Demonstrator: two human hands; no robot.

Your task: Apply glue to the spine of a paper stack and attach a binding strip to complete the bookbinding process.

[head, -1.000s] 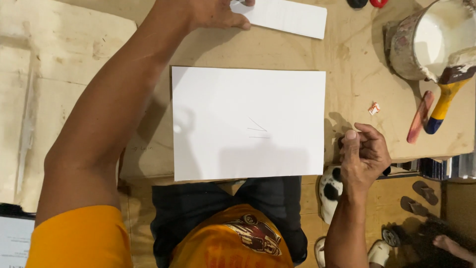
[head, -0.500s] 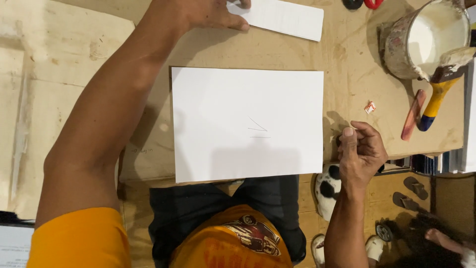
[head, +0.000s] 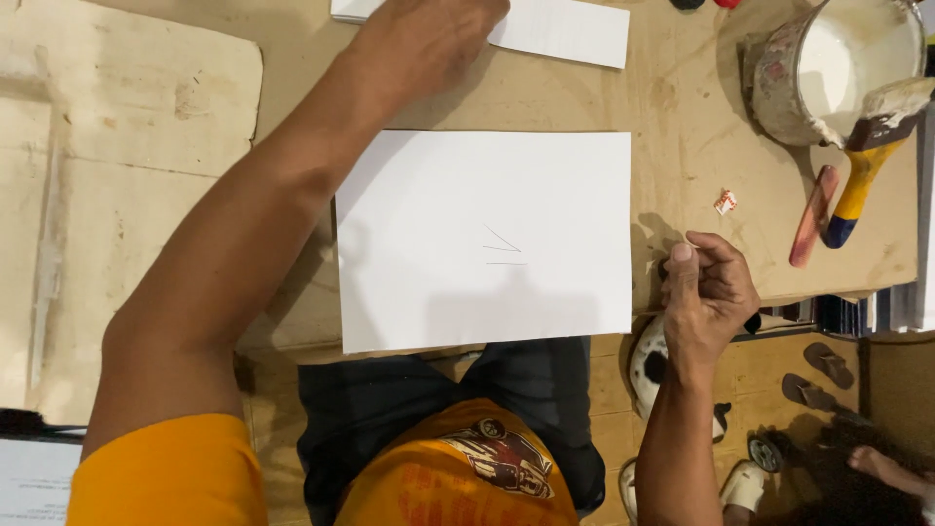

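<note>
White rectangular paper sheet (head: 484, 239) lies lengthwise between both hands: left hand (head: 429, 39) beyond it presses a smaller sheet (head: 565, 29), right hand (head: 709, 292) beside it curled, contents unclear.

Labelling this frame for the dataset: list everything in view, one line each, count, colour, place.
sheet of paper: 1, white with faint pencil marks, centre of tabletop
paper stack: 1, white, top edge, partly under the left hand
wooden tabletop: 1, tan plywood, fills most of view
paint pot: 1, stained, white paint inside, top right
paintbrush: 1, yellow and blue handle, resting on the pot
flat stick: 1, reddish, beside the brush
small scrap: 1, white and red, right of the sheet
sandals: 2, brown, floor lower right
left hand: 1, on the paper stack
right hand: 1, at table edge, fingers curled; what they hold cannot be told
</note>
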